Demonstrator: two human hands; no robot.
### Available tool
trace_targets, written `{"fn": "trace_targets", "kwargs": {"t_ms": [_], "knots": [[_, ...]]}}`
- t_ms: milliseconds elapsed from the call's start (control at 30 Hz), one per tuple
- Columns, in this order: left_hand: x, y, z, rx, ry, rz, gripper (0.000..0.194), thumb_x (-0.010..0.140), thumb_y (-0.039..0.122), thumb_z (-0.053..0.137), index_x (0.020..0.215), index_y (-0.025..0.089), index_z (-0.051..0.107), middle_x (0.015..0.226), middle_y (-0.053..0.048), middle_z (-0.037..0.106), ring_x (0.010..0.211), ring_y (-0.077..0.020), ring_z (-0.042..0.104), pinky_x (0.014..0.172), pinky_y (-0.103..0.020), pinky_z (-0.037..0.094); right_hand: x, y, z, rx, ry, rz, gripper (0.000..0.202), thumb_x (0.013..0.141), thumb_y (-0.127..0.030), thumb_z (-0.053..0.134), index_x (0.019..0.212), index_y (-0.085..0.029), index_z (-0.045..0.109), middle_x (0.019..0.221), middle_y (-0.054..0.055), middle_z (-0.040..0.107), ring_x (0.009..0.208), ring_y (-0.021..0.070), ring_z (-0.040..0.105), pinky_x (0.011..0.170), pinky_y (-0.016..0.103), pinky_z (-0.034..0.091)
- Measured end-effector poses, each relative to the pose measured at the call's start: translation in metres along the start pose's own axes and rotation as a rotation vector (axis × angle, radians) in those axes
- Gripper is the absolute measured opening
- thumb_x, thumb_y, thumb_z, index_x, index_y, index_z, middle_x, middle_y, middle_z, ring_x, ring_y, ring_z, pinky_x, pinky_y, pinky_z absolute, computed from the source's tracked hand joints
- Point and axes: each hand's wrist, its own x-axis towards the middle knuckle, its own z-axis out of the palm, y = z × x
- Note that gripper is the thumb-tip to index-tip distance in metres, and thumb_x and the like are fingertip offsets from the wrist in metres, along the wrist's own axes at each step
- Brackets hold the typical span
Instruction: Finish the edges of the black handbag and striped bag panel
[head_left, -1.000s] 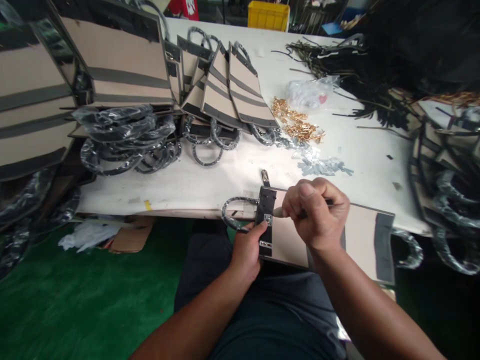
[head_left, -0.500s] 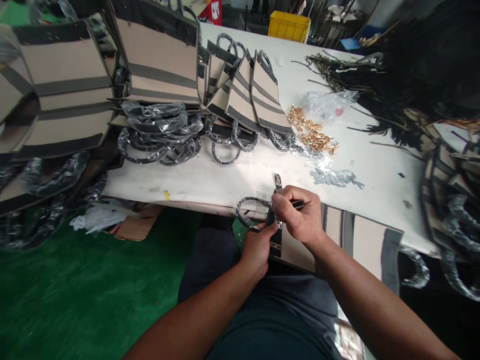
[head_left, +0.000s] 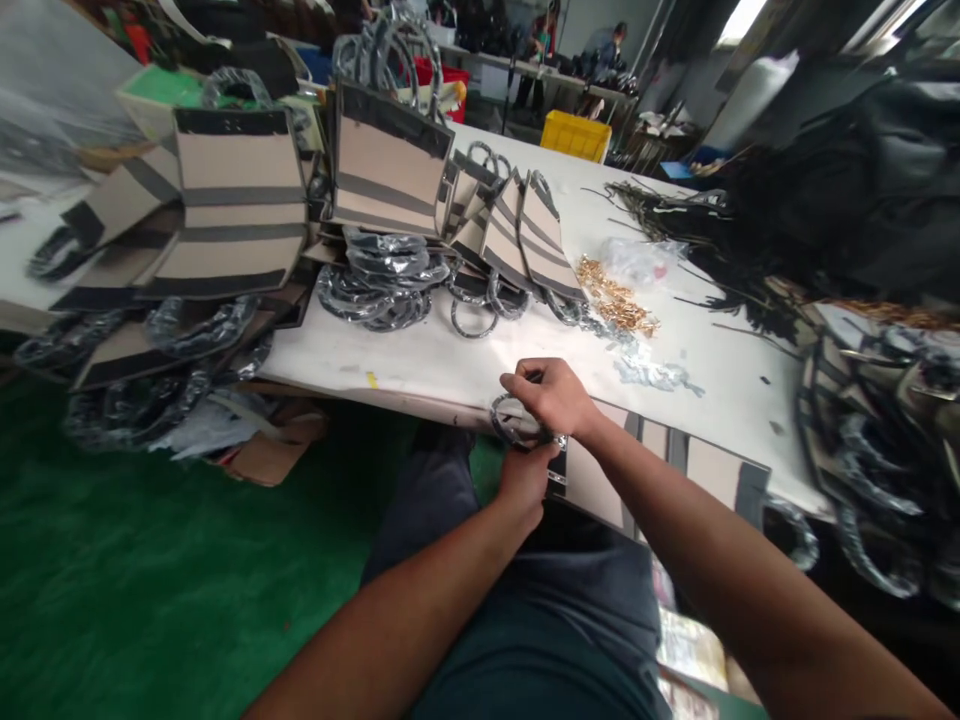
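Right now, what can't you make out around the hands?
All in the head view:
Shape of the dark object: mostly hidden by the right hand.
Underside grip of the left hand: hidden by the beige-and-black panel.
Panel's middle: partly covered by the right forearm.
Gold-coloured pieces: individually too small, blurred.

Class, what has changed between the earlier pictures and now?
The right hand has moved left, from above the tan part of the panel to near its dark end and looped handle. The left hand still grips that end; the gold pieces lie where they were.
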Motion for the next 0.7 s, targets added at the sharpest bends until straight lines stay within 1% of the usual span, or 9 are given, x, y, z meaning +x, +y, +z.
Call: {"fn": "trace_targets", "kwargs": {"t_ms": [100, 167, 300, 367, 433, 533, 600, 633, 700], "knots": [[0.001, -0.002, 0.001, 0.002, -0.003, 0.012, 0.016, 0.063, 0.013, 0.081, 0.078, 0.014, 0.076, 0.080, -0.007, 0.078, 0.075, -0.0227, 0.072, 0.065, -0.029, 0.053, -0.002, -0.001, 0.003, -0.063, -0.037, -0.027, 0.039, 0.089, -0.042, 0.063, 0.059, -0.020, 0.049, 0.056, -0.006, 0.040, 0.056, 0.0102, 0.038, 0.054, 0.027, 0.029], [0.001, -0.002, 0.000, 0.006, -0.008, 0.015, 0.015, 0.064, 0.013, 0.081, 0.078, 0.015, 0.075, 0.078, -0.007, 0.077, 0.074, -0.0229, 0.072, 0.064, -0.029, 0.053, -0.006, 0.002, 0.002, -0.066, -0.037, -0.034, 0.040, 0.089, -0.042, 0.064, 0.058, -0.020, 0.049, 0.056, -0.006, 0.041, 0.056, 0.0100, 0.038, 0.054, 0.027, 0.029], [-0.001, 0.000, 0.000, 0.020, -0.030, 0.012, 0.013, 0.065, 0.017, 0.083, 0.075, 0.016, 0.075, 0.075, -0.006, 0.076, 0.072, -0.0229, 0.072, 0.063, -0.030, 0.053, -0.015, 0.017, -0.007, 0.072, 0.026, -0.021, 0.044, 0.089, -0.046, 0.069, 0.059, -0.020, 0.050, 0.052, -0.006, 0.044, 0.051, 0.0099, 0.039, 0.051, 0.026, 0.031], [-0.002, 0.002, -0.001, 0.028, -0.052, -0.002, 0.012, 0.065, 0.020, 0.084, 0.072, 0.016, 0.075, 0.073, -0.007, 0.076, 0.068, -0.0225, 0.071, 0.062, -0.030, 0.053, -0.022, 0.023, -0.015, 0.197, 0.100, -0.030, 0.048, 0.092, -0.047, 0.070, 0.057, -0.021, 0.050, 0.049, -0.005, 0.048, 0.046, 0.0105, 0.042, 0.047, 0.025, 0.033], [-0.002, 0.002, -0.002, 0.035, -0.072, -0.025, 0.013, 0.066, 0.023, 0.084, 0.073, 0.015, 0.076, 0.072, -0.008, 0.076, 0.064, -0.0223, 0.070, 0.059, -0.030, 0.053, -0.030, 0.022, -0.025, 0.335, 0.225, -0.081, 0.050, 0.094, -0.046, 0.070, 0.056, -0.022, 0.047, 0.047, -0.004, 0.048, 0.042, 0.0110, 0.043, 0.044, 0.025, 0.034], [0.000, -0.001, -0.003, 0.046, -0.071, -0.060, 0.017, 0.066, 0.026, 0.084, 0.073, 0.014, 0.076, 0.073, -0.010, 0.076, 0.061, -0.0218, 0.070, 0.057, -0.030, 0.052, -0.043, 0.008, -0.035, 0.487, 0.419, -0.261, 0.050, 0.095, -0.043, 0.072, 0.059, -0.024, 0.043, 0.047, -0.007, 0.044, 0.039, 0.0107, 0.043, 0.041, 0.024, 0.037], [0.003, -0.002, -0.004, 0.058, -0.049, -0.071, 0.016, 0.066, 0.027, 0.084, 0.073, 0.014, 0.076, 0.075, -0.009, 0.077, 0.062, -0.0213, 0.070, 0.057, -0.029, 0.051, -0.049, 0.001, -0.035, 0.506, 0.494, -0.354, 0.049, 0.094, -0.043, 0.074, 0.062, -0.024, 0.042, 0.049, -0.007, 0.044, 0.041, 0.0114, 0.045, 0.043, 0.025, 0.040], [0.004, -0.002, -0.004, 0.066, -0.038, -0.074, 0.016, 0.067, 0.027, 0.084, 0.073, 0.015, 0.076, 0.075, -0.009, 0.077, 0.062, -0.0208, 0.070, 0.057, -0.029, 0.051, -0.051, 0.002, -0.031, 0.483, 0.517, -0.365, 0.049, 0.093, -0.044, 0.075, 0.062, -0.024, 0.043, 0.050, -0.006, 0.045, 0.043, 0.0119, 0.047, 0.044, 0.026, 0.041], [0.005, -0.002, -0.003, 0.084, -0.019, -0.078, 0.016, 0.067, 0.028, 0.083, 0.070, 0.016, 0.074, 0.070, -0.006, 0.075, 0.057, -0.0193, 0.067, 0.054, -0.028, 0.050, -0.054, 0.011, -0.021, 0.411, 0.533, -0.301, 0.050, 0.092, -0.048, 0.076, 0.062, -0.024, 0.044, 0.052, -0.005, 0.048, 0.046, 0.0123, 0.048, 0.047, 0.026, 0.042]]}}
